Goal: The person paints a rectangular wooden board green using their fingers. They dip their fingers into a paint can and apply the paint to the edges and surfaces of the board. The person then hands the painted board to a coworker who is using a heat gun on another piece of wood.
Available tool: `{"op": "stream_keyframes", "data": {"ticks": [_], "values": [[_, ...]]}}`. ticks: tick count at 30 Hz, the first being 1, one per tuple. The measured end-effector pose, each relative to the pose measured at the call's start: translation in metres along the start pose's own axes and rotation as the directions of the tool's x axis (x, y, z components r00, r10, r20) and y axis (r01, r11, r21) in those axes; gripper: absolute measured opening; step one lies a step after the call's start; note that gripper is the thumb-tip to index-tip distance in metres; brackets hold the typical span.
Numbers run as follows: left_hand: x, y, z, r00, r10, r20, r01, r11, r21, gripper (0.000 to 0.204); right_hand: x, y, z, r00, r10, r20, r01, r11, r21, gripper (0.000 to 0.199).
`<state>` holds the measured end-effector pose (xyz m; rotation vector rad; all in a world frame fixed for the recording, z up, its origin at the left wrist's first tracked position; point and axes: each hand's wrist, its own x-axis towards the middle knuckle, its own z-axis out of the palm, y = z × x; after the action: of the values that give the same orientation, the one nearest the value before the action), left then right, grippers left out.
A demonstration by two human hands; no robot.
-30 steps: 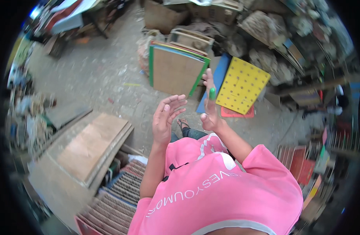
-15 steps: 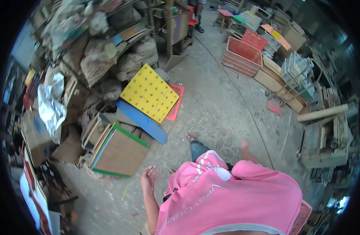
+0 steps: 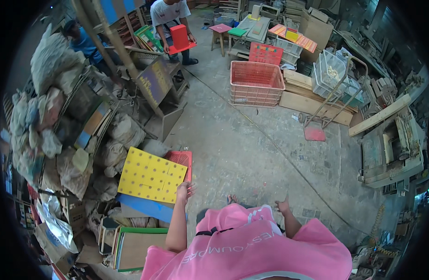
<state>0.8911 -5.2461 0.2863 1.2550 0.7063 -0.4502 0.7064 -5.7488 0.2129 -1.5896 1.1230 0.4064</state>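
My left hand (image 3: 185,191) hangs with its fingers apart and nothing in them. In view it is nearest the lower right corner of a yellow board (image 3: 151,175) dotted with round dark spots; whether they touch I cannot tell. Under that board show a red plastic crate (image 3: 179,161) and a blue panel (image 3: 146,207). My right hand (image 3: 283,205) is low at my right side over the concrete floor, fingers stretched out, holding nothing. Leaning boards with green edges (image 3: 139,249) stand at the lower left.
Ahead, a co-worker (image 3: 170,18) holds a red block-shaped piece (image 3: 179,39); another person (image 3: 86,44) is behind posts at left. A large red crate (image 3: 257,84), a hand truck (image 3: 333,100) and wooden planks line the right. Stuffed sacks (image 3: 74,170) crowd the left. A cable (image 3: 270,140) crosses the floor.
My view has swung left and up, bringing the co-worker with the red piece into sight. My left hand now appears beside the yellow board. My right hand has come into view.
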Motion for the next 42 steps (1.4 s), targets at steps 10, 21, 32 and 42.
{"op": "stream_keyframes", "data": {"ticks": [10, 21, 32, 42], "values": [[0.145, -0.089, -0.036, 0.999, 0.048, 0.004, -0.027, 0.492, 0.870, 0.025, 0.188, -0.212, 0.039, 1.000, -0.017, -0.011, 0.018, 0.991, 0.132, 0.102], [0.400, 0.126, 0.053, 0.959, -0.039, 0.282, -0.279, 0.074, 0.957, 0.031, 0.359, -0.368, 0.129, 0.969, 0.215, 0.118, -0.236, 0.949, 0.211, 0.101], [0.639, 0.578, 0.335, 0.964, 0.212, 0.161, -0.254, 0.910, 0.328, 0.031, 0.501, -0.693, 0.233, 0.998, 0.031, -0.061, -0.025, 0.995, 0.096, 0.103], [0.753, 0.662, 0.298, 0.976, -0.205, 0.070, 0.216, 0.911, -0.350, 0.042, 0.705, -0.922, 0.346, 0.811, -0.585, 0.016, 0.583, 0.807, -0.090, 0.084]]}}
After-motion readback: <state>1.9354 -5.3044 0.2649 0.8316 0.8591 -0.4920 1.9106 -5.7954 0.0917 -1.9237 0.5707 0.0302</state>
